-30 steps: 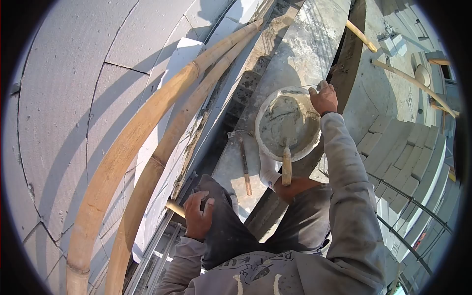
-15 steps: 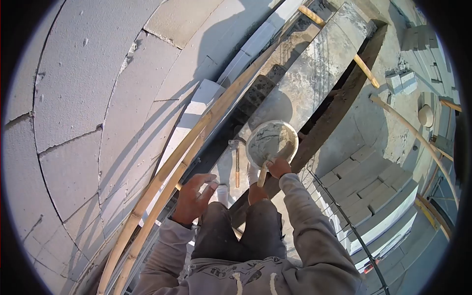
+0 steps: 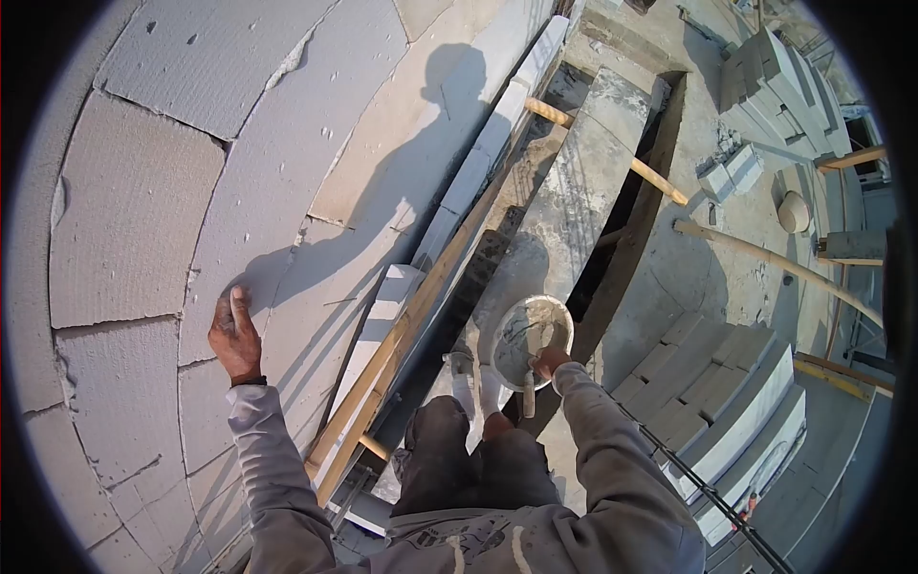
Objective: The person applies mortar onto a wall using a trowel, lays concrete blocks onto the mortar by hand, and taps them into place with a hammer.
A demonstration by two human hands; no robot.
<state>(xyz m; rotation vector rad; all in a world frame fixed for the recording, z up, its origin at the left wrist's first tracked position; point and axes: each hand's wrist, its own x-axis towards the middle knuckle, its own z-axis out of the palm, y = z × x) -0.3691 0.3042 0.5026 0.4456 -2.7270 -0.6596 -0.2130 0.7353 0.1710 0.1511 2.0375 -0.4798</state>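
My left hand (image 3: pixel 235 335) is raised against the pale block wall (image 3: pixel 143 225), its fingers stretched upward; it seems to rest on the wall where its shadow meets it. Nothing shows in it. My right hand (image 3: pixel 549 362) grips the rim of a round bucket (image 3: pixel 567 335) in front of my knees. Grey mortar (image 3: pixel 532 328) lies inside the bucket. A trowel's handle (image 3: pixel 529 394) sticks out over the near rim, beside my right hand; its blade is in the bucket and hard to make out.
A mortar-stained plank (image 3: pixel 583 153) runs ahead, with a dark gap (image 3: pixel 612 230) to its right. Long wooden poles (image 3: pixel 402 330) lie along the wall. Stacked blocks (image 3: pixel 708 383) stand at right, crossed by a rebar bundle (image 3: pixel 679 469). Farther off are more blocks (image 3: pixel 779 91) and a pale bowl-shaped thing (image 3: pixel 794 212).
My left hand has moved up and left from near my knee to the wall. My right hand still holds the bucket. The view has shifted left, showing more wall and my shadow.
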